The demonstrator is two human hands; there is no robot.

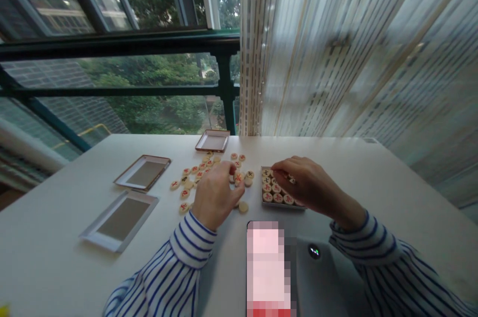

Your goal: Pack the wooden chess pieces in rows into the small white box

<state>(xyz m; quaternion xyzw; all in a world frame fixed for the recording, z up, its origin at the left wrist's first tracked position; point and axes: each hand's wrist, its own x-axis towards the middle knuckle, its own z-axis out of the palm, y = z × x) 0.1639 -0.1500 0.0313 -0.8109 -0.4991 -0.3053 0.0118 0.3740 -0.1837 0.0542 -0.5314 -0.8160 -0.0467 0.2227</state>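
My left hand [214,192] pinches a round Chinese chess piece [238,177] with a red character between thumb and fingertips, above the loose pieces. Around and beyond it, several loose Chinese chess pieces [194,169] lie scattered, some with red or black characters, some blank side up. My right hand [304,180] arches over a shallow box [284,207] where pieces sit in rows, characters up. Its fingers are bent together at the box's far left part; whatever they hold is hidden. The hand covers much of the box's right side.
A brown-edged tray [212,149] lies at the back, a similar one [164,177] at left, and a white tray [117,244] nearer. In front are a phone [267,267] with a pixelated screen and a grey device [317,282] with a small round display. Behind stand a railing and curtain.
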